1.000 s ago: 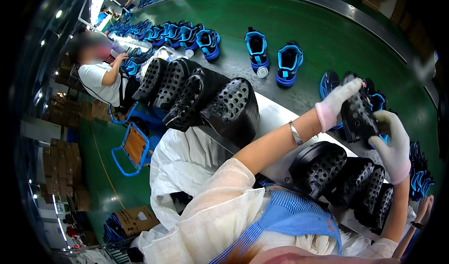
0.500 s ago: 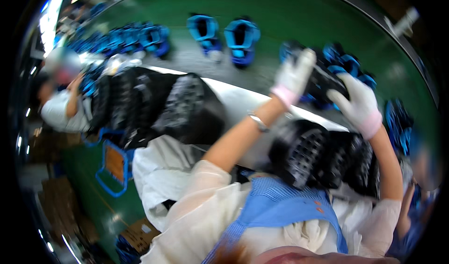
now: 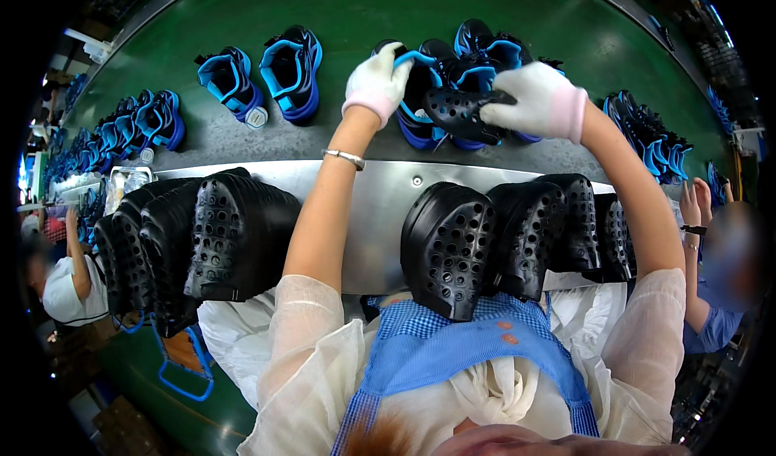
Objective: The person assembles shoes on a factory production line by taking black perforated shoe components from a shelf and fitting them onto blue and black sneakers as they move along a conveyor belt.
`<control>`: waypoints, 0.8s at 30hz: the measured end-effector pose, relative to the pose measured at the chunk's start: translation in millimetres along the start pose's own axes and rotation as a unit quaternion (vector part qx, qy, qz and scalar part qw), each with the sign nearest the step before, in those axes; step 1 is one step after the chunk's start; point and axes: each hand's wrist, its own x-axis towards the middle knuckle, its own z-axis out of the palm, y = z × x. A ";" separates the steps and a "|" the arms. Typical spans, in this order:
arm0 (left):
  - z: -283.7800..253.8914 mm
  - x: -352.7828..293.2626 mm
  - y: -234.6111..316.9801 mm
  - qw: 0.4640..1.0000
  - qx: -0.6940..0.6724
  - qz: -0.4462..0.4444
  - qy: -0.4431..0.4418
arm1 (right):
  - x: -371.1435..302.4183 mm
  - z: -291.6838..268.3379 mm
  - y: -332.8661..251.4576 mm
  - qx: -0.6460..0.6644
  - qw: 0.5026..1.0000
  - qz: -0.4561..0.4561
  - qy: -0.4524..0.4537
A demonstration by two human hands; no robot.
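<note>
In a white knit glove, my left hand (image 3: 378, 84) closes on the turquoise collar of a black and blue sneaker (image 3: 416, 104), whose opening faces me. From the right, my right hand (image 3: 533, 102), also gloved, grips one end of a black insole with holes (image 3: 461, 115). This insole lies slanted over the front of the sneaker and a neighbouring shoe, its free end close to the sneaker's opening. Part of the sneaker is hidden by my left hand and the insole. Stacks of similar black insoles (image 3: 453, 246) stand on edge between my arms.
More black insoles (image 3: 217, 238) are stacked left of my left forearm. On the green belt (image 3: 364, 7) stand a pair of sneakers (image 3: 291, 76), a row of shoes (image 3: 162, 120) farther left and more shoes (image 3: 647, 137) at right. A metal ledge (image 3: 376, 213) runs along the belt. People sit on both sides.
My left hand has come away from the insole and now grips the sneaker's collar. My right hand still holds the insole. The view has turned, shifting the shoes and stacks leftward.
</note>
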 end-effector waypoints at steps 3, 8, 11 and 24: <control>-12.9 10.6 0.2 0.996 0.059 -0.028 -0.059 | 35.4 -6.8 -5.7 -0.011 0.999 0.002 -0.039; -23.4 16.5 20.5 0.986 0.103 -0.075 -0.104 | 84.3 13.6 -34.7 -0.156 0.987 -0.020 -0.033; -25.6 16.0 26.4 0.985 0.086 -0.113 -0.095 | 97.1 49.3 -51.1 -0.165 0.986 -0.003 -0.005; -7.7 -91.2 17.5 0.998 0.000 0.055 -0.020 | 136.3 64.6 -64.7 -0.216 0.971 0.077 -0.074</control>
